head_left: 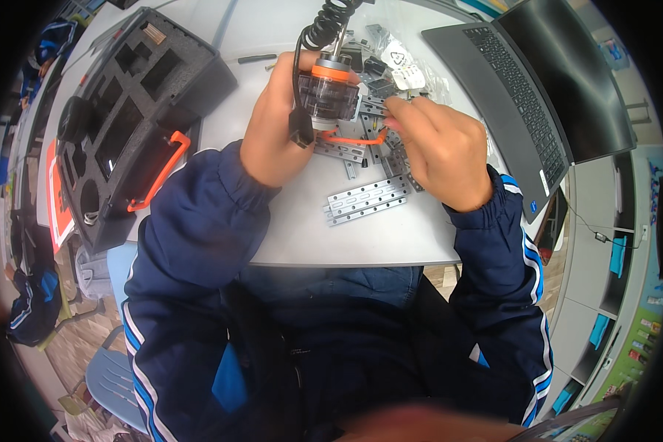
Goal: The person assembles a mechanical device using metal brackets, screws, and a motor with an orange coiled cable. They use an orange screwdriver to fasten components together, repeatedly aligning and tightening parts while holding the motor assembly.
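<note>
In my left hand (274, 121) I hold up a cylindrical device (330, 94) with a smoky clear body, an orange ring and a coiled black cable (323, 31) at its top. My left fingers are wrapped round its far side and partly hidden. A black plug (300, 127) dangles in front of it. Just right of the device, the thumb and fingers of my right hand (443, 144) are pinched together; what they hold, if anything, is too small to make out. A curved orange piece (353, 140) shows under the device; whether it is attached I cannot tell.
Perforated metal beams (367, 200) and brackets lie on the white table (295, 236). Behind are clear plastic bags (420, 62). An open laptop (519, 96) stands at the right. At the left sits a foam-lined case (136, 96) with an orange handle (160, 173). A black pen-like tool (256, 58) lies farther back.
</note>
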Tool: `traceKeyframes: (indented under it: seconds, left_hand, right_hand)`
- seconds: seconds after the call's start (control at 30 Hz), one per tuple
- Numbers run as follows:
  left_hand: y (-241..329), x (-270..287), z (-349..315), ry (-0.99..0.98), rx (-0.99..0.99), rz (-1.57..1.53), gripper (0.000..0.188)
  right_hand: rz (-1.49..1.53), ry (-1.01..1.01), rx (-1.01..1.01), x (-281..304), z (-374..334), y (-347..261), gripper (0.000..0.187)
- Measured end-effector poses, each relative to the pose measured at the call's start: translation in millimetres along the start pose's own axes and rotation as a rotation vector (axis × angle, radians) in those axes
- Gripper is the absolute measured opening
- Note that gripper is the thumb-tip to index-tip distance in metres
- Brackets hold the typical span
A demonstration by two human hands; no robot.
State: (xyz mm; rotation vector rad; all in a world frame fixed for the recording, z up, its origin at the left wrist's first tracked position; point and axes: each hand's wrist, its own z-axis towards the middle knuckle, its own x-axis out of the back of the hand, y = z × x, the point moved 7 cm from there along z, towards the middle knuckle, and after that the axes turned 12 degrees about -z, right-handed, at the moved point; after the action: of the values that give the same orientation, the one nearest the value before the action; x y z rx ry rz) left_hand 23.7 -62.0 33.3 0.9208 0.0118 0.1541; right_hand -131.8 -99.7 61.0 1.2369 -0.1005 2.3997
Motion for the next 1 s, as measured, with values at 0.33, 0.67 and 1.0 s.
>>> traceKeyframes:
  seconds: [0.33,0.67,1.0]
  left_hand:
    - [-7.2,-0.8,-5.6,0.018,0.153,-0.073,0.055]
    - [-12.3,-4.2,-6.4,-0.061,0.224,-0.112,0.054]
    - [-4.5,-3.0,-3.9,-0.056,0.126,0.006,0.054]
  right_hand:
    - [0.982,-0.438,-0.433,-29.4,-3.7,14.9,0.016]
    - [0.682,-0.343,-0.293,-32.0,-8.4,10.8,0.022]
    - [0.029,-0.060,0.007,-3.2,-1.0,-3.0,0.007]
